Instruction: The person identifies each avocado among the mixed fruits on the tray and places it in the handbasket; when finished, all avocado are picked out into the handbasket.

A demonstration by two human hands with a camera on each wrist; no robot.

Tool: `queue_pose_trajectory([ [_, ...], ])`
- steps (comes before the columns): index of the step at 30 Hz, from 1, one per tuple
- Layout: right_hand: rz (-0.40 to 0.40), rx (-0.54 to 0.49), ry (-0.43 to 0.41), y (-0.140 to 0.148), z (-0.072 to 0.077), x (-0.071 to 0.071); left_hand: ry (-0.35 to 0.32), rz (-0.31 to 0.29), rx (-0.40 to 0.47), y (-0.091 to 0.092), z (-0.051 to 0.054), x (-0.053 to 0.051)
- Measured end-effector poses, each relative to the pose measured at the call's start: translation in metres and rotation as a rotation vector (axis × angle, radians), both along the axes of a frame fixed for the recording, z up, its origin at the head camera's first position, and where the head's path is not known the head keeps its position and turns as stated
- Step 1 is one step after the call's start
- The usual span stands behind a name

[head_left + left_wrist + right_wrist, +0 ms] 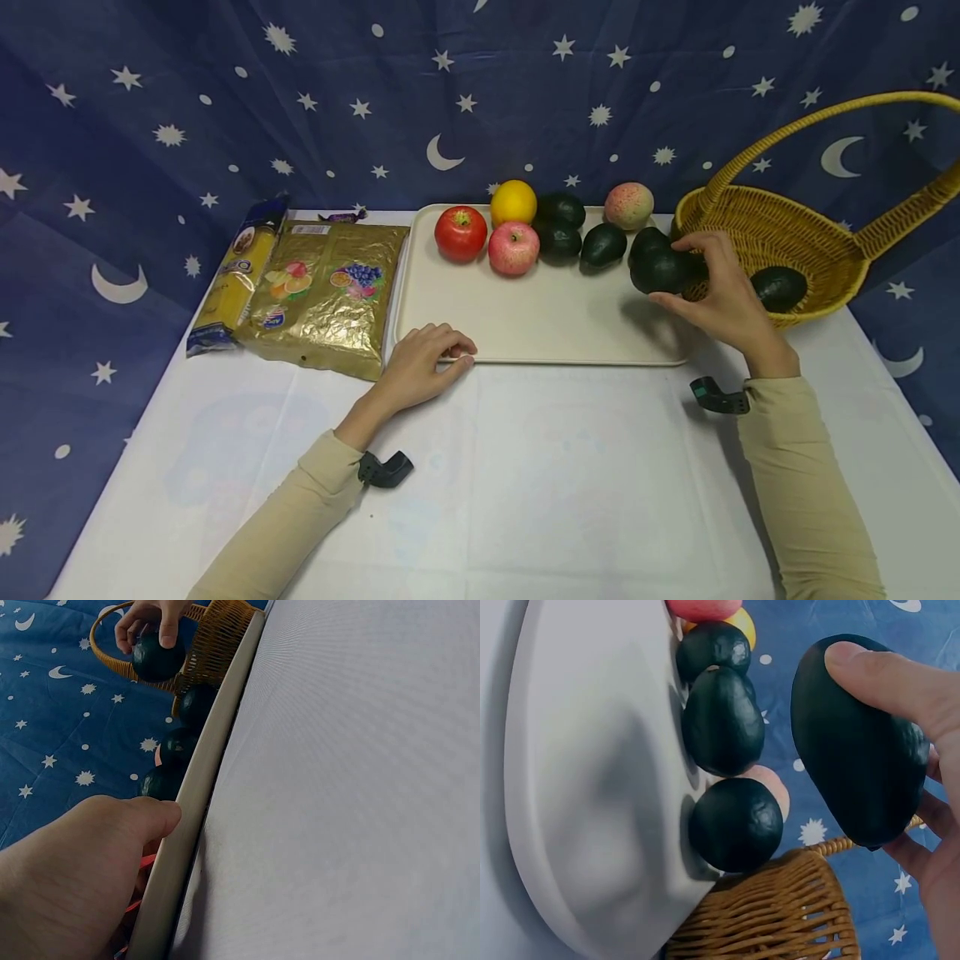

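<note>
Star-patterned cloth (510, 75) backs a white table (577, 483). Right hand (726, 300) pinches an avocado (658, 268) above the tray (555, 321), beside the basket (780, 225); left hand (426, 362), fingers loosely bent, rests at the front rim. Steady, gentle pressure should avoid jostling neighbouring avocados (603, 246).

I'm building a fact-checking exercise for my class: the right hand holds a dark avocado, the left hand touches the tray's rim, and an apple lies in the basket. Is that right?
The last part is wrong: the head view shows a dark avocado lying in the basket, not an apple. The right hand does hold another avocado, and the left hand touches the tray's rim.
</note>
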State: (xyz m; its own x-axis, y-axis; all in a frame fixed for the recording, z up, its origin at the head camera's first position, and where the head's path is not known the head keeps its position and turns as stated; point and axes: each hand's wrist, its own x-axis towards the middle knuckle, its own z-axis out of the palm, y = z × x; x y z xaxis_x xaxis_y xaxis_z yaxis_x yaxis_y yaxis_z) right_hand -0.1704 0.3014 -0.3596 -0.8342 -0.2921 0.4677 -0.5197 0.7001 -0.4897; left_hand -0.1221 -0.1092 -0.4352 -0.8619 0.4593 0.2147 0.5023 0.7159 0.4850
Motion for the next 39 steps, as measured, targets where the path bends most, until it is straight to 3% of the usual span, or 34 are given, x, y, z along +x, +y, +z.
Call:
queue_pose_trajectory([
  [10, -0.015, 0.006, -0.002, 0.008, 0.001, 0.000, 0.002, -0.002, 0.005, -0.001, 0.000, 0.000],
  [16, -0.069, -0.005, -0.026, 0.013, 0.004, 0.002, 0.004, -0.004, 0.010, 0.000, 0.000, 0.000],
  [25, -0.103, -0.045, 0.032, 0.027, 0.005, -0.001, 0.002, -0.002, 0.011, 0.000, -0.001, 0.000],
  [32, -0.192, -0.097, -0.007, 0.045, 0.006, -0.001, 0.001, 0.000, 0.014, -0.001, -0.002, -0.001],
  [39, -0.309, -0.073, -0.045, 0.055, 0.002, -0.001, -0.006, -0.002, 0.011, 0.000, -0.002, -0.001],
])
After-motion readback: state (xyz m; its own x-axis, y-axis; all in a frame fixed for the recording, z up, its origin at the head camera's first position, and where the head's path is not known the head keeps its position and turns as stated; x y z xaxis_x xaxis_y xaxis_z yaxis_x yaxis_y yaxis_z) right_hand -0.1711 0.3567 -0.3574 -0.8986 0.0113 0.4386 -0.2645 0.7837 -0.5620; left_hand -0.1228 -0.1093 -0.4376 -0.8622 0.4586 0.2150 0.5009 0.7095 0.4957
